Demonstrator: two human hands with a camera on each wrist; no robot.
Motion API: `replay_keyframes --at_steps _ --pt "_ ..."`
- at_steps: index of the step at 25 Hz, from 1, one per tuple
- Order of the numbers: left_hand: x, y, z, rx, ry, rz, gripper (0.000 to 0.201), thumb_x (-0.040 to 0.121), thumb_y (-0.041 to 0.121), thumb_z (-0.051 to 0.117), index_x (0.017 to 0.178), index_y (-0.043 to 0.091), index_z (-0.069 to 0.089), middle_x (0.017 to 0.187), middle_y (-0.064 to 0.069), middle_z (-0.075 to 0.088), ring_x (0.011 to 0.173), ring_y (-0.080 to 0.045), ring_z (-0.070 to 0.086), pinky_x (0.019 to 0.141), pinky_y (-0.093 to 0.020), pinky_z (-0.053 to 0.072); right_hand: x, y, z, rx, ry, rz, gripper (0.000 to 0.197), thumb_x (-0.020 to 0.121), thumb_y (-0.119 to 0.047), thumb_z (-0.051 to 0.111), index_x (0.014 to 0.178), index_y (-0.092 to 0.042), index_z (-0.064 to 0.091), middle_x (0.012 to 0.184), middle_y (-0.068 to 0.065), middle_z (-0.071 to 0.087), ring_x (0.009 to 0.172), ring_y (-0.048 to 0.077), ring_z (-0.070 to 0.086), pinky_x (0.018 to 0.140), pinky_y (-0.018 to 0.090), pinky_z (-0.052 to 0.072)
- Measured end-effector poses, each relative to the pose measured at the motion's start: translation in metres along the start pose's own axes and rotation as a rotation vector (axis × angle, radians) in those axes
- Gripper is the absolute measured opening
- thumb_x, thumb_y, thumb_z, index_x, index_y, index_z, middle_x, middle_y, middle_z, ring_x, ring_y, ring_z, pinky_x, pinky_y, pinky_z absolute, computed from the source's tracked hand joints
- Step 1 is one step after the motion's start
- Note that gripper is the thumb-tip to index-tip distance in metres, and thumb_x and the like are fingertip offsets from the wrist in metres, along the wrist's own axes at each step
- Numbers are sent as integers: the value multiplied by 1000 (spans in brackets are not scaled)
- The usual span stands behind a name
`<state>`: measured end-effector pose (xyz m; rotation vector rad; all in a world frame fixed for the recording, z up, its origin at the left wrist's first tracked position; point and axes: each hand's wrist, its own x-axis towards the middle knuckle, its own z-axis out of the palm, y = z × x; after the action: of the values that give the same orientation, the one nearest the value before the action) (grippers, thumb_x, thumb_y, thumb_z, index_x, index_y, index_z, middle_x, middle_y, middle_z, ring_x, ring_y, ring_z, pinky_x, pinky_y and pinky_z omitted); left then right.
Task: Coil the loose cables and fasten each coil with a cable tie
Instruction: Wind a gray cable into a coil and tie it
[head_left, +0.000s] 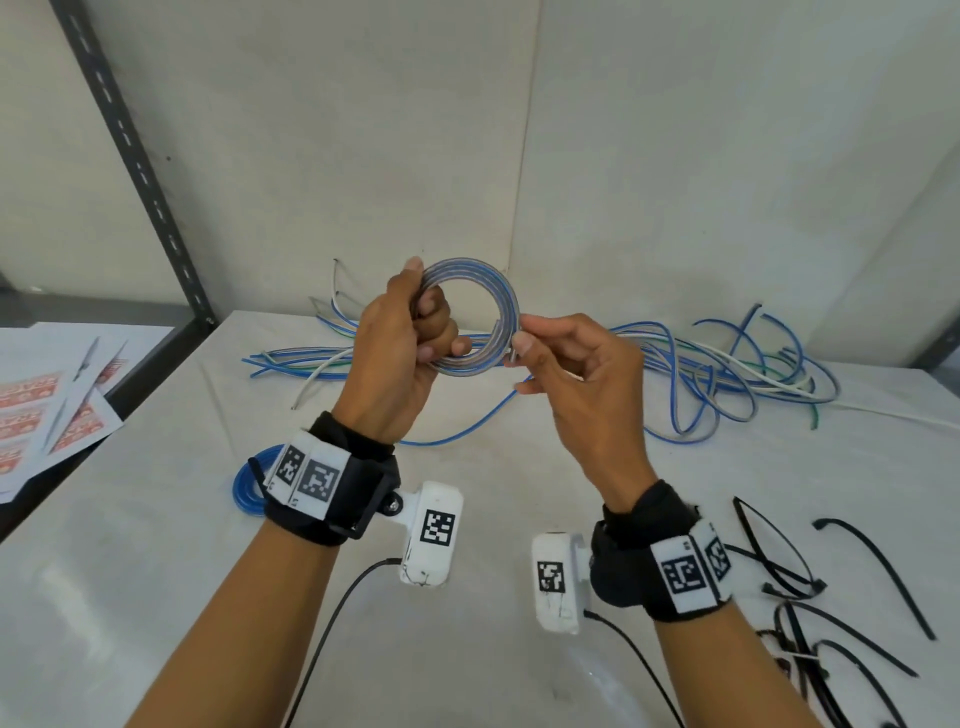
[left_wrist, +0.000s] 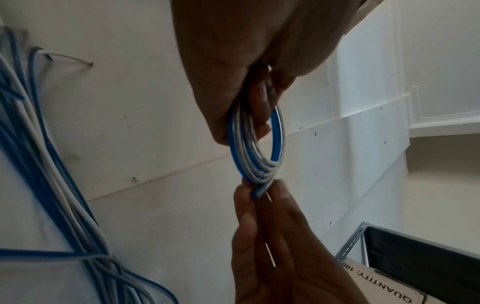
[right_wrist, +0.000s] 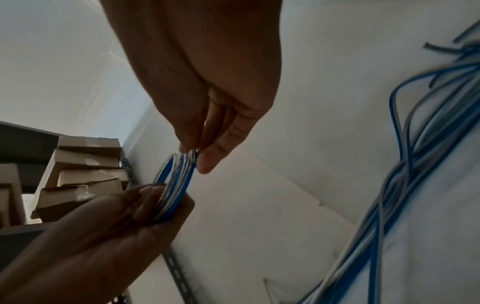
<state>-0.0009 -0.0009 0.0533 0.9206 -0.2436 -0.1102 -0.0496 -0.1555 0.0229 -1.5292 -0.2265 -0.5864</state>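
Currently, the left hand (head_left: 400, 353) is gripping a blue-and-grey cable coil (head_left: 485, 291) above the desk (head_left: 156, 545), with its fingers curled through the ring and the thumb lying along the upper left rim. The right hand (head_left: 582, 384) is pinching the cut end of the coil at the ring's right edge between thumb and forefinger, while its remaining fingers are curling loosely toward the palm. In the left wrist view, the coil (left_wrist: 257, 148) is appearing edge-on as several stacked turns, with the right hand's fingertips (left_wrist: 280, 191) closing on the free end at the bottom. In the right wrist view, the same coil (right_wrist: 176, 185) is sitting between the two hands. Behind the hands, a pile of loose cables (head_left: 727, 374), blue, grey, white and green, is lying spread across the far part of the desk. A small blue coil (head_left: 249, 488) is resting on the desk just beside the left wrist and is partly hidden by the wrist strap. Black cable ties (head_left: 831, 597) are lying scattered at the near right of the desk. Printed sheets (head_left: 47, 410) are lying on a lower surface at the left, beside a slotted metal upright (head_left: 135, 156). Cardboard boxes (right_wrist: 83, 176) are standing stacked on a shelf.
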Motion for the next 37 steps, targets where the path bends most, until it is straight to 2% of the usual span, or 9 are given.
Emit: replay_keyframes --at_steps 5,9,13,16,19,23,28,34,37 --pt "-2 -7 5 -71 -24 2 45 110 33 33 67 17 34 49 7 18 42 -10 18 52 -26 36 -9 0 17 238 102 74 20 86 -4 77 100 -5 62 97 15 78 92 32 75 78 39 61" --pt "-2 -8 6 -45 -87 -95 44 108 30 30 69 13 42 48 4 25 42 -13 25 58 -29 46 -1 -1 5 221 121 35 18 85 2 75 95 -4 61 91 17 77 83 32 77 74 38 61" --pt "-4 0 -4 396 -236 -269 49 108 34 32 75 5 55 46 -3 36 42 -19 37 64 -35 52 8 -6 -23 115 -214 41 16 78 -1 76 92 -4 68 88 12 78 76 27 76 73 32 60" --pt "-10 -1 -8 687 -380 -273 48 108 37 39 76 4 56 50 -3 39 46 -18 41 68 -34 55 9 -4 -30 -19 -313 39 16 81 2 76 93 -6 71 89 8 79 75 26 75 76 35 61" --pt "-11 3 -12 562 -458 -301 40 105 34 42 83 4 56 54 -1 36 47 -15 40 70 -32 56 9 -4 -32 -60 -275 24 17 84 3 76 96 -8 71 92 12 79 78 30 76 80 43 62" --pt "-13 3 -10 472 -446 -274 32 106 29 41 89 5 55 62 4 19 54 -13 15 57 -24 46 10 -4 -32 -112 -224 12 16 89 1 73 104 -2 70 96 15 78 81 31 76 82 48 62" --pt "-13 1 -6 494 -373 -138 32 109 25 37 87 6 50 63 4 19 52 -9 18 50 -21 33 10 -13 -29 -69 -228 42 19 101 -2 56 116 -2 67 101 15 77 85 29 77 74 40 63" --pt "-10 -1 -7 469 -332 -40 33 110 25 35 85 7 48 61 6 21 52 -9 19 50 -21 33 6 -13 -17 -210 -134 27 26 84 -13 82 101 -26 68 99 1 77 83 19 76 75 48 62" --pt "-8 1 -5 403 -327 -163 39 110 29 35 83 6 52 58 5 22 47 -10 21 51 -23 38 6 -17 -24 -151 -159 48 26 82 -6 82 101 -19 70 96 4 78 79 23 77 70 39 62"
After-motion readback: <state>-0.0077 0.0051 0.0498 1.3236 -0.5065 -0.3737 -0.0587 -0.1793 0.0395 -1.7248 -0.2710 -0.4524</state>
